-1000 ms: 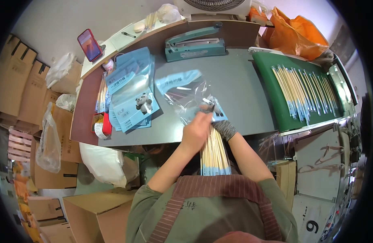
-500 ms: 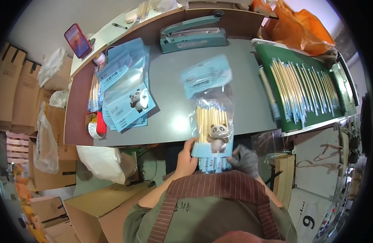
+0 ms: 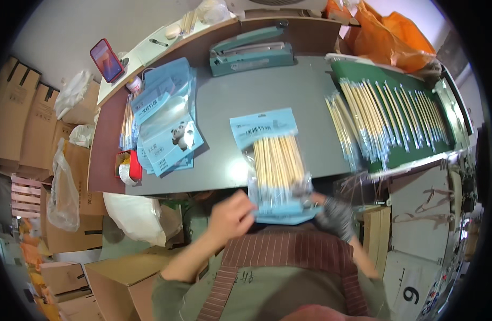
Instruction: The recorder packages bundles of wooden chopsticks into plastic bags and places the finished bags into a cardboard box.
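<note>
A clear and blue plastic bag (image 3: pixel 264 124) lies at the table's front edge, its lower end over my lap. Pale wooden chopsticks (image 3: pixel 278 160) in clear wrappers with blue ends form a thick bundle in its middle. Curled at the bag's lower left edge is my left hand (image 3: pixel 231 216), bare and slightly blurred, its fingertips closed on the edge. My right hand (image 3: pixel 334 216), in a grey glove with bare fingertips, grips the lower right side. The panda print does not show on the side facing me.
Flat blue bags (image 3: pixel 168 136) are piled at the left beside a red tape dispenser (image 3: pixel 128 168). A teal heat sealer (image 3: pixel 251 59) stands at the back. Wrapped chopsticks (image 3: pixel 385 117) lie on a green board (image 3: pixel 339 69) at the right. Cardboard boxes (image 3: pixel 123 267) stand lower left.
The bag's face has changed: the panda print is out of sight, and the chopstick ends no longer stick out below. My left hand has moved left and curled; more chopsticks show beside the board.
</note>
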